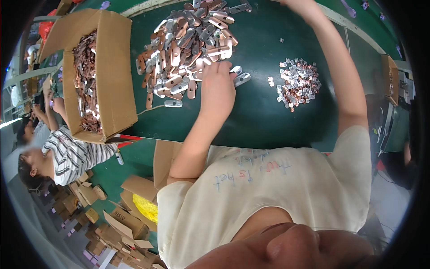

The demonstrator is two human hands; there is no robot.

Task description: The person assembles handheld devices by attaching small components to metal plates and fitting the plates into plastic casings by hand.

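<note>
A large heap of flat, oblong metal pieces (179,54) with rounded ends lies on the dark green table (260,121). They are copper and silver coloured, with small square openings. My left hand (218,85) is at the heap's right edge, its fingers curled down among the pieces. What its fingertips grip is hidden. Two silver pieces (242,80) lie right beside those fingers. My right arm stretches far forward past a smaller pile of little silver and copper squares (299,83). My right hand (302,6) is cut off by the top edge, so its fingers do not show.
An open cardboard box (118,76) full of copper-coloured pieces stands left of the heap. One silver piece (173,103) lies near the table's front edge. More cartons (127,222) are on the floor at lower left. Another person in a striped shirt (83,157) sits beyond the box.
</note>
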